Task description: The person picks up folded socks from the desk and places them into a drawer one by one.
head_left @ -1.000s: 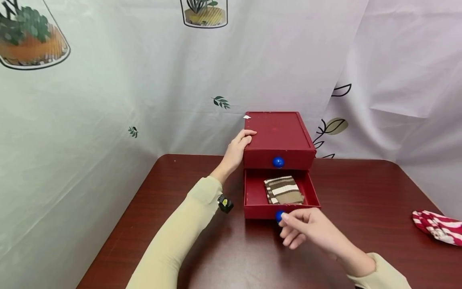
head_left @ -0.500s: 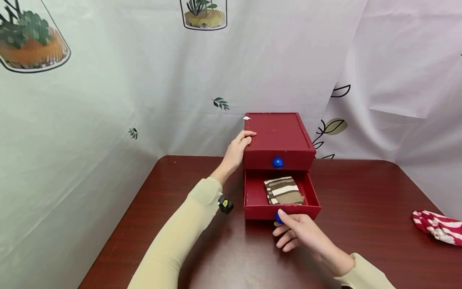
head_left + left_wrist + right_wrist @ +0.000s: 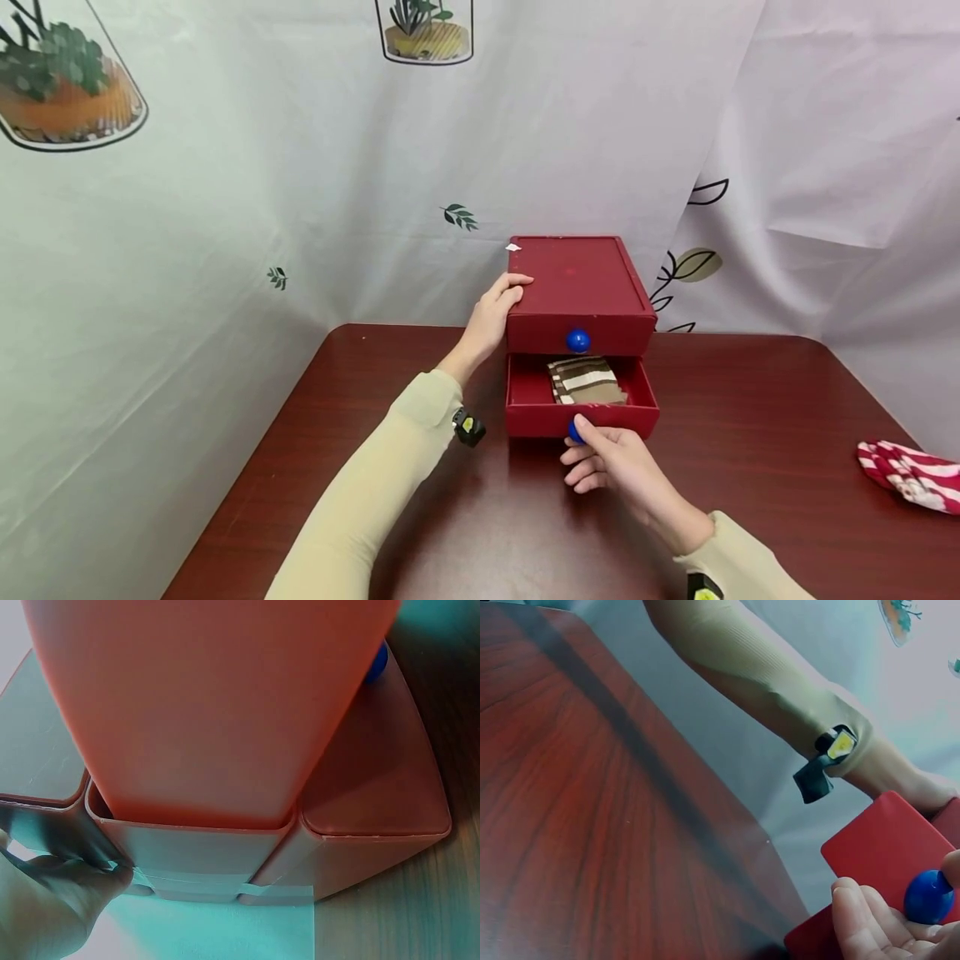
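A dark red two-drawer cabinet (image 3: 573,275) stands at the back of the table, its upper drawer closed. My left hand (image 3: 491,312) rests on the cabinet's top left edge, fingertips lying over the top; the left wrist view has part of this hand (image 3: 56,904) against the red side. Below, the lower drawer (image 3: 536,421) is partly pulled out. Inside it lies a folded brown-and-white striped cloth (image 3: 588,383). At the drawer's front, my right hand (image 3: 618,462) pinches the blue knob (image 3: 928,896) between thumb and index finger, its other fingers loosely bent underneath.
On the table's right side lies a red-and-white striped cloth (image 3: 911,475). The upper drawer has its own blue knob (image 3: 578,340). A white printed curtain (image 3: 337,167) hangs behind the dark wooden table (image 3: 750,417).
My right hand has moved left onto the lower knob and taken hold of it. The lower drawer has slid partway inward with its cloth. The left hand stays on the cabinet.
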A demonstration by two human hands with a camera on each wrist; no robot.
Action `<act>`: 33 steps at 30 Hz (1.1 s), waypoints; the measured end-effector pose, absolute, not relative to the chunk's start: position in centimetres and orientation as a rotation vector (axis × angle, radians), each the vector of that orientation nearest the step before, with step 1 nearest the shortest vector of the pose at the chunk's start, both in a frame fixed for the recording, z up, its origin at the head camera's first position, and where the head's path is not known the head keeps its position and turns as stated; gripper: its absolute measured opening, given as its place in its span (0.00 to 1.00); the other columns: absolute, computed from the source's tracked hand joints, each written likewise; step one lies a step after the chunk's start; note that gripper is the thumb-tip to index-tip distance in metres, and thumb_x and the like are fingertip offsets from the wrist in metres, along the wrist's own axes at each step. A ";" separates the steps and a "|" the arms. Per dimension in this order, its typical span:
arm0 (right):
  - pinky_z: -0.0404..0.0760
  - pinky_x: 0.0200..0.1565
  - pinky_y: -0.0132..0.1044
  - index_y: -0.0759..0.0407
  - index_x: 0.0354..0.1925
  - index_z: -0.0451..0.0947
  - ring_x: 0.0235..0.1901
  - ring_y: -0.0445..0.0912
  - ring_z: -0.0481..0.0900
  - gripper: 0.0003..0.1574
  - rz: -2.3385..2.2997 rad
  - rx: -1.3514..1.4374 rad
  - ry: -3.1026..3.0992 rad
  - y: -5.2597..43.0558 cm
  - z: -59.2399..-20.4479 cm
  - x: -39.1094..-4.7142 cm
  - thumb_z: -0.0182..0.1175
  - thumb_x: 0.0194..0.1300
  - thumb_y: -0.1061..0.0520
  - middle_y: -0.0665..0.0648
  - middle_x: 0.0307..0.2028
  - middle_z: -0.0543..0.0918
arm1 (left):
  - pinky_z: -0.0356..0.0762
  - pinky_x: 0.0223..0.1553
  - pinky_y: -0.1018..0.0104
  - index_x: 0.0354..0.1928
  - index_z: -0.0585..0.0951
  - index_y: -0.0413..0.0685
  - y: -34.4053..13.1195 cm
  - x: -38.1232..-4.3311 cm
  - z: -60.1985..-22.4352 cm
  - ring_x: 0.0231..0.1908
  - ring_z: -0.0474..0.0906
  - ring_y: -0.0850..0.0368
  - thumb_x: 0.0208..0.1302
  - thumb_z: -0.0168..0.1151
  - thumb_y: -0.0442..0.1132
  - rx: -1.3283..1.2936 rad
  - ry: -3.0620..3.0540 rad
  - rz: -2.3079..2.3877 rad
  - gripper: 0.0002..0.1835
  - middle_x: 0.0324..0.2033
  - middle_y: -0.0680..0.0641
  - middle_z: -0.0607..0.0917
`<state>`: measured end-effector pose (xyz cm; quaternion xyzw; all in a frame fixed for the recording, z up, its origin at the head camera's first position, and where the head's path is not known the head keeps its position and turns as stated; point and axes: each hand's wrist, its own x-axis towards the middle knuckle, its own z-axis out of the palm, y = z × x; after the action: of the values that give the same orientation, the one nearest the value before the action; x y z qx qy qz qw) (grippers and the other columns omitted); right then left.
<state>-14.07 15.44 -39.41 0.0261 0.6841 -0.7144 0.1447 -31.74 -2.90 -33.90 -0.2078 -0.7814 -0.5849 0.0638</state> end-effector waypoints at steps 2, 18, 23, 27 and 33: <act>0.81 0.30 0.40 0.73 0.41 0.74 0.23 0.48 0.82 0.32 -2.080 0.087 1.965 15.4 -39.5 -14.4 0.52 0.67 0.41 0.61 0.30 0.83 | 0.64 0.52 0.57 0.51 0.77 0.65 -2.9 -31.7 -34.0 0.51 0.69 0.59 0.67 0.44 0.50 -0.625 -2.364 -1.765 0.16 0.52 0.55 0.75; 0.81 0.31 0.40 0.72 0.48 0.72 0.26 0.48 0.82 0.33 -2.148 0.135 1.976 15.3 -40.4 -17.0 0.53 0.66 0.41 0.64 0.35 0.82 | 0.64 0.52 0.55 0.52 0.77 0.65 -3.1 -31.6 -34.0 0.52 0.68 0.59 0.67 0.44 0.51 -0.624 -2.375 -1.774 0.16 0.53 0.55 0.75; 0.81 0.30 0.39 0.75 0.49 0.70 0.25 0.48 0.82 0.35 -2.190 0.143 1.979 15.3 -40.5 -18.0 0.54 0.65 0.42 0.62 0.33 0.83 | 0.65 0.52 0.56 0.51 0.77 0.65 -3.1 -31.7 -33.9 0.52 0.69 0.58 0.67 0.44 0.51 -0.619 -2.371 -1.771 0.16 0.53 0.55 0.75; 0.81 0.30 0.40 0.77 0.49 0.69 0.25 0.48 0.81 0.37 -2.194 0.161 1.996 15.5 -40.5 -18.6 0.55 0.65 0.42 0.63 0.32 0.83 | 0.65 0.52 0.55 0.52 0.76 0.64 -3.0 -31.7 -33.9 0.52 0.68 0.58 0.68 0.44 0.50 -0.626 -2.374 -1.792 0.16 0.53 0.54 0.74; 0.81 0.30 0.39 0.76 0.49 0.70 0.26 0.47 0.81 0.37 -2.191 0.157 2.006 15.6 -40.6 -19.4 0.55 0.64 0.41 0.62 0.32 0.83 | 0.64 0.52 0.54 0.53 0.76 0.64 -3.1 -31.4 -33.8 0.52 0.68 0.58 0.68 0.44 0.50 -0.632 -2.369 -1.801 0.16 0.53 0.54 0.74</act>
<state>-19.44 15.57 -40.55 0.0525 0.6720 -0.7340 0.0832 -31.45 -3.09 -33.80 -0.2074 -0.7778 -0.5912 0.0498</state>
